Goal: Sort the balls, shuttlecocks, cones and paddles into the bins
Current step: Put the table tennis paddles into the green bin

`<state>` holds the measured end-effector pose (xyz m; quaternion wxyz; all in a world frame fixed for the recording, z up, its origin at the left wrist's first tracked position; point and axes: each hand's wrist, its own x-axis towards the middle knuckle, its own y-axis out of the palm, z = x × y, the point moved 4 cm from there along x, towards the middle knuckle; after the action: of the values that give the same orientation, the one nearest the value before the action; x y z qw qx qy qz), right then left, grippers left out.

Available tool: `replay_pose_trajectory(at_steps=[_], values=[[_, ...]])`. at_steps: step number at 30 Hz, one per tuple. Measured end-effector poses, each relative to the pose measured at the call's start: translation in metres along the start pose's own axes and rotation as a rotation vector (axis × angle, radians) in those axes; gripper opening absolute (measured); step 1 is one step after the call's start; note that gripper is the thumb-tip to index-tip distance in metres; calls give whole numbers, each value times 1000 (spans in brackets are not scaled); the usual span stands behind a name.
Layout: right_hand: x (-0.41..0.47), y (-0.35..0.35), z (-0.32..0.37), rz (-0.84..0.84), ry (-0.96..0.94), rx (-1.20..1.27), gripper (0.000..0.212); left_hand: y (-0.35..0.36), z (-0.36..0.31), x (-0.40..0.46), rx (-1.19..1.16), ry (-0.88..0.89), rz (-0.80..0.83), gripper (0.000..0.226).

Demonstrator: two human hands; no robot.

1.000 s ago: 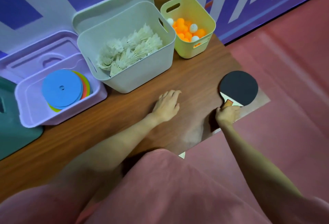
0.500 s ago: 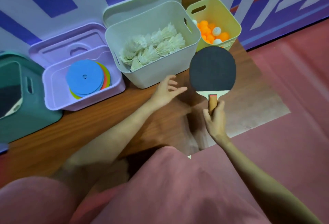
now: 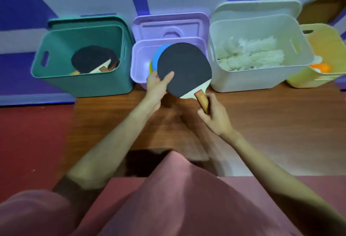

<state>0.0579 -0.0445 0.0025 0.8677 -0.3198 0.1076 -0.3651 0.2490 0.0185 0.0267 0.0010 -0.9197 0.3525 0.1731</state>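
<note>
A black-faced paddle [image 3: 184, 68] with a wooden handle is held up in front of the purple bin [image 3: 139, 61]. My right hand [image 3: 215, 116] grips its handle. My left hand [image 3: 157, 85] pinches the left edge of the blade, thumb on the black face. The green bin [image 3: 82, 80] at the left holds other paddles [image 3: 92, 60]. Flat cones [image 3: 156, 58] lie in the purple bin, partly hidden by the paddle. The white bin [image 3: 262, 78] holds shuttlecocks [image 3: 250, 54]. At the far right a yellow bin [image 3: 316, 44] holds orange balls [image 3: 320, 67].
The four bins stand in a row along the back of the wooden table [image 3: 262, 123], against a blue and white wall. Lids lean behind the green, purple and white bins. Red floor [image 3: 28, 142] lies left of the table. My pink clothing fills the bottom of the view.
My right hand lifted the paddle off the table's right end and carried it left to the purple bin. My left hand rose and took hold of the blade. The view swung left.
</note>
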Motion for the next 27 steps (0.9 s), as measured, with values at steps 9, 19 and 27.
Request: replay_pose_trajectory(at_steps=[9, 19, 27], values=[[89, 119, 124, 135, -140, 154, 33, -178, -69, 57, 17, 112, -209, 28], [220, 166, 202, 11, 22, 167, 43, -274, -163, 145, 286, 309, -121, 27], [283, 211, 222, 86, 121, 186, 32, -292, -182, 202, 496, 274, 75, 32]])
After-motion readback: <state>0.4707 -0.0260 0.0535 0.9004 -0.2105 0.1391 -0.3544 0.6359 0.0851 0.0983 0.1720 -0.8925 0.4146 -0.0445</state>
